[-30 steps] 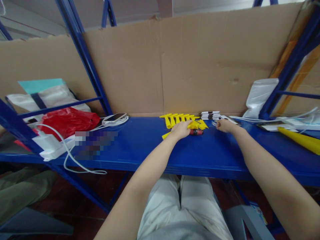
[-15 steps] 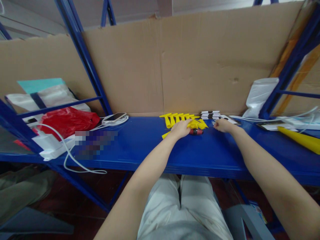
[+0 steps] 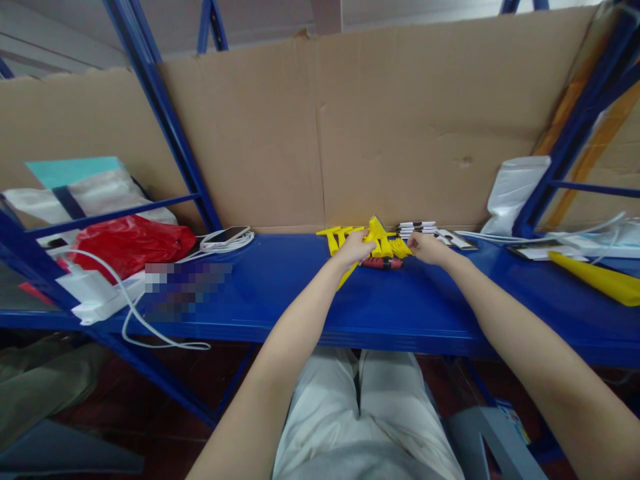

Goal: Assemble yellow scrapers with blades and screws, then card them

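My left hand [image 3: 356, 248] is closed around a yellow T-shaped plastic handle [image 3: 376, 229], whose wide end is tilted up. My right hand [image 3: 426, 249] is just to the right, its fingers pinched together at the edge of a small pile of flat yellow pieces [image 3: 400, 249]. Whatever lies between those fingertips is too small to make out. More yellow T-shaped handles [image 3: 331, 240] lie in a row behind my left hand, partly covered by it. On the near side of the hands lies a red and black tool grip [image 3: 384, 263], perhaps a screwdriver.
A stack of white packets with black bands [image 3: 417, 227] stands at the cardboard back wall [image 3: 400, 133]. Left on the blue shelf [image 3: 280, 300] are a phone [image 3: 227, 235] on coiled white cable, a red bag [image 3: 133, 243] and a power strip [image 3: 107, 300]. A yellow cone-like piece [image 3: 595, 277] lies right.
My left hand has raised a yellow T-shaped handle into a tilted position. My right hand has moved left, up to the flat yellow pieces. The view has shifted slightly.
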Tool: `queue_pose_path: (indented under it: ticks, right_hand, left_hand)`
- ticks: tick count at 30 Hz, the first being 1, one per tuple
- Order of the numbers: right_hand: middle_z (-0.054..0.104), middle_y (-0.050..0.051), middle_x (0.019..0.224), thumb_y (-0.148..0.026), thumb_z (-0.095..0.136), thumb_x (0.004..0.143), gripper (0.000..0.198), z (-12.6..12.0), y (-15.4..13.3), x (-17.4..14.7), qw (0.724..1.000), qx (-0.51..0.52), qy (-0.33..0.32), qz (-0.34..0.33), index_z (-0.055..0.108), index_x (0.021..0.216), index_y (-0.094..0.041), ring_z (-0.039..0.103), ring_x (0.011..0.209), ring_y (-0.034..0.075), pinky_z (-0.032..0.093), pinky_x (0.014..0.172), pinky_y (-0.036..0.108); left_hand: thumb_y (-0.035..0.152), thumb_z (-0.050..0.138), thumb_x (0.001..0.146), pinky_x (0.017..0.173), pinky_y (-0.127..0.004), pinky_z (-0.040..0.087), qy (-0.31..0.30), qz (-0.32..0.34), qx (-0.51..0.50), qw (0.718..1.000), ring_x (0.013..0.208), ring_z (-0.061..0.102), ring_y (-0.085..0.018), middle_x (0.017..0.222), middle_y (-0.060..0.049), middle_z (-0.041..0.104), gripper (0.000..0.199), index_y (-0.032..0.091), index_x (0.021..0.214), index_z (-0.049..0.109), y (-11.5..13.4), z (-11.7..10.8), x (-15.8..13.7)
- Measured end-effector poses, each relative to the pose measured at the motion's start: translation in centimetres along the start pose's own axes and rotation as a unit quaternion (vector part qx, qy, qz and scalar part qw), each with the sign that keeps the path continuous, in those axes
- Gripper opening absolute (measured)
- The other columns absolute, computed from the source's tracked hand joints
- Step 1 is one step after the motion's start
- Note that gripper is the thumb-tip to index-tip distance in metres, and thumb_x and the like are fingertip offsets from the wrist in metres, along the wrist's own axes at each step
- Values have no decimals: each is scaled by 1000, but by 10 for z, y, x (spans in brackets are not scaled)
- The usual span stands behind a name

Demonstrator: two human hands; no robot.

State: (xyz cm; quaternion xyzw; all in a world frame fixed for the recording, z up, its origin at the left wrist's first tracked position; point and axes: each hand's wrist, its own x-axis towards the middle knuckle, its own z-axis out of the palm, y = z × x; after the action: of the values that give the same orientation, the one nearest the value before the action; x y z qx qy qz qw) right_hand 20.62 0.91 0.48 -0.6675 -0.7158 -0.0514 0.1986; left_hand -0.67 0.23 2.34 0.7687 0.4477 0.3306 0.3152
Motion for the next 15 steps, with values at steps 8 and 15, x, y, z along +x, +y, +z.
queue_pose_path:
  ticks: [8,15]
  right_hand:
    - [69,7,83,-7,50,76,15,7,-10,-1,994,56,-66,-73,62,77,-16,63,75,15,46,70,22]
    - [67,3,68,-17,54,77,12,5,-16,-5,982,103,-127,-100,65,79,-16,60,64,14,47,64,23]
  left_hand:
    - [15,52,74,41,-21,33,-19,-42,120,992,41,46,-10,70,-3,62,39,9,112,60,-5,7,-1]
    - [16,51,74,39,-21,31,-33,-25,146,988,40,45,-9,81,-5,65,38,11,109,61,-7,7,-1]
